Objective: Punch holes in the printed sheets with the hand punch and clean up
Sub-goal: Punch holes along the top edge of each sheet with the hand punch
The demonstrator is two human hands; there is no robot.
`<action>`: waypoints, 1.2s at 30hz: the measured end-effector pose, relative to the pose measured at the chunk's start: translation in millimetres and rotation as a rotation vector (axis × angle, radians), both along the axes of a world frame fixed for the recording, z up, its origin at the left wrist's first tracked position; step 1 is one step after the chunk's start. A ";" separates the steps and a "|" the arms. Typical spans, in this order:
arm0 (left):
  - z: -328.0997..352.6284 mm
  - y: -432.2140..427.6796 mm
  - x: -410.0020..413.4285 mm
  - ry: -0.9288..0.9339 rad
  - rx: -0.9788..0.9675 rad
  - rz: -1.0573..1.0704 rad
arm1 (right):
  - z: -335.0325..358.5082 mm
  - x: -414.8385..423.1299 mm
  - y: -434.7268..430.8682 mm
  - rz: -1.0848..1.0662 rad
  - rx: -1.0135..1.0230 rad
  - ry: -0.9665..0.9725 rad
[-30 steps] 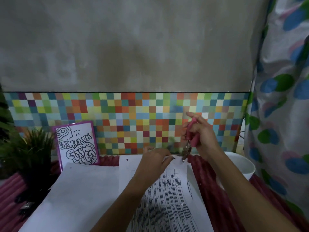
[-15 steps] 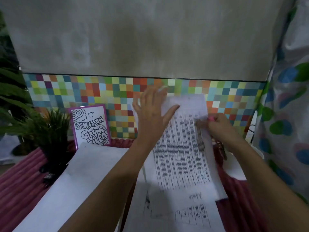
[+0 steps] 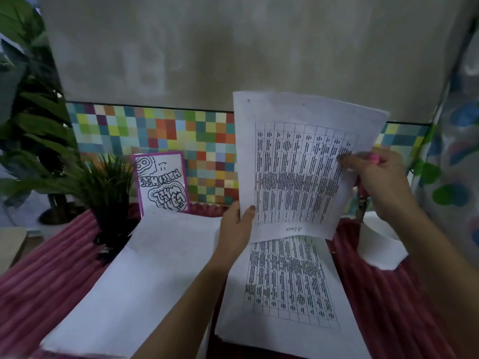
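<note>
I hold one printed sheet (image 3: 293, 164) upright in front of the tiled wall; two small punched holes show near its top edge. My left hand (image 3: 237, 224) pinches its lower left corner. My right hand (image 3: 375, 182) pinches its right edge with the thumb while its fingers grip the pink-handled hand punch (image 3: 363, 200), whose metal jaw hangs below the hand. More printed sheets (image 3: 285, 283) lie flat on the table under the lifted one. A blank-side-up sheet (image 3: 145, 270) lies to their left.
A white bowl (image 3: 381, 244) stands at the right on the pink ribbed tablecloth (image 3: 39, 275). A purple-framed doodle card (image 3: 162, 186) leans on the coloured tile wall beside a small potted plant (image 3: 103, 193). A patterned curtain (image 3: 456, 151) hangs at the right.
The punched sheet was lifted off the stack and raised upright. My left hand moved from flat against its back to pinching the lower left corner; my right hand keeps the punch.
</note>
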State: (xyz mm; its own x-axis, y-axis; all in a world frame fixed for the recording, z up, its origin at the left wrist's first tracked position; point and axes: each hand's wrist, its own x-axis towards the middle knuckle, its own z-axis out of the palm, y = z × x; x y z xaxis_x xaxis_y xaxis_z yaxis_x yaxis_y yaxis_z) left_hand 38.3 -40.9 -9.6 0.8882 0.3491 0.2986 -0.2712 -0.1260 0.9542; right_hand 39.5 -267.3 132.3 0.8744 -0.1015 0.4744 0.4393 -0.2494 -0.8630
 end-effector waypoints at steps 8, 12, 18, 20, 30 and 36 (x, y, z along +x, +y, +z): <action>44.9 18.2 -20.9 -0.064 0.086 0.012 | 24.1 18.2 10.7 -0.131 -0.031 -0.127; 94.9 73.7 -56.8 -0.062 0.117 0.097 | 49.7 37.1 46.3 -0.136 -0.153 -0.117; 104.2 172.5 -129.6 0.274 0.154 0.175 | 14.1 41.7 149.5 0.218 -0.503 0.286; 88.2 187.7 -150.2 0.406 0.288 0.203 | -18.4 43.7 179.1 0.313 -0.692 0.414; -15.7 223.3 -174.2 0.688 0.681 0.253 | -118.0 39.9 229.8 0.383 -1.124 0.555; -25.2 218.9 -168.4 0.632 0.880 0.406 | -129.7 40.7 222.5 0.200 -0.949 0.524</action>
